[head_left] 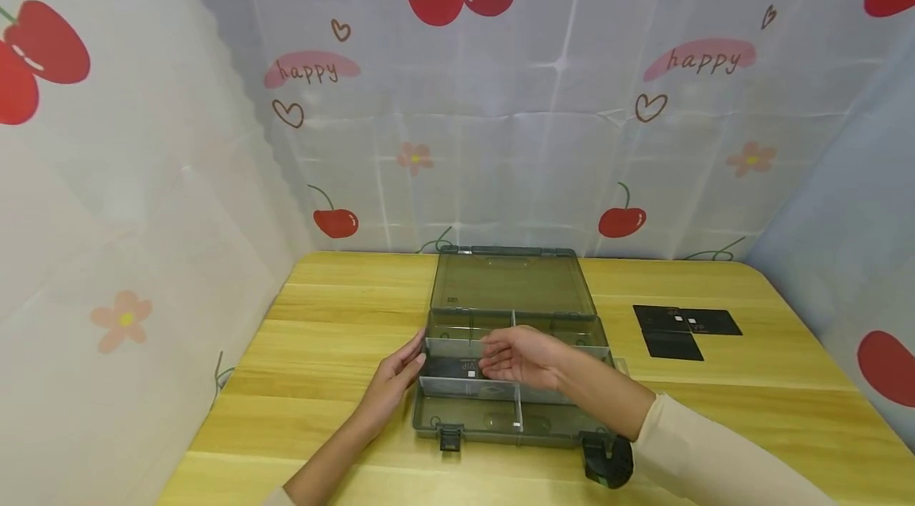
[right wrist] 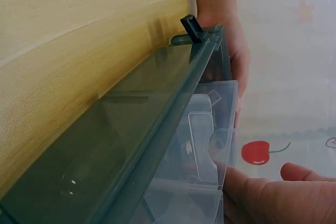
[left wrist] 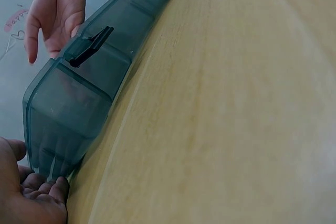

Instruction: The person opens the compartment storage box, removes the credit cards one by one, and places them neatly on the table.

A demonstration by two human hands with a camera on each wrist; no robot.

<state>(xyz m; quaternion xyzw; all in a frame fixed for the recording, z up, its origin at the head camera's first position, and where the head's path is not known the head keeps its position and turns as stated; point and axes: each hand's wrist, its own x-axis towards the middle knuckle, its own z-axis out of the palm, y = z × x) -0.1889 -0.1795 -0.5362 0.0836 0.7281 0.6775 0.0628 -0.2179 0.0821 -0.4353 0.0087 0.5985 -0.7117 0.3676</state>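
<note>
A translucent dark green divided box (head_left: 468, 438) lies on the table with its lid (head_left: 511, 280) laid back. In its left middle compartment is a black card marked VIP (head_left: 446, 367). My left hand (head_left: 393, 375) rests against the box's left outer wall, its fingers along the side and thumb near the rim. Above the middle row, my right hand (head_left: 525, 355) hangs with loosely bent fingers beside the card's right end; nothing shows in its grasp. The left wrist view shows that right hand (left wrist: 60, 11) palm-on, fingers extended. Clear dividers (right wrist: 205, 135) stand near its fingers.
Three black cards (head_left: 672, 343) lie on the wooden table (head_left: 343, 291) to the right of the box. A black rounded object (head_left: 608, 462) shows by the box's front right corner, under my right forearm. A cherry-print cloth (head_left: 479, 156) hangs behind the table.
</note>
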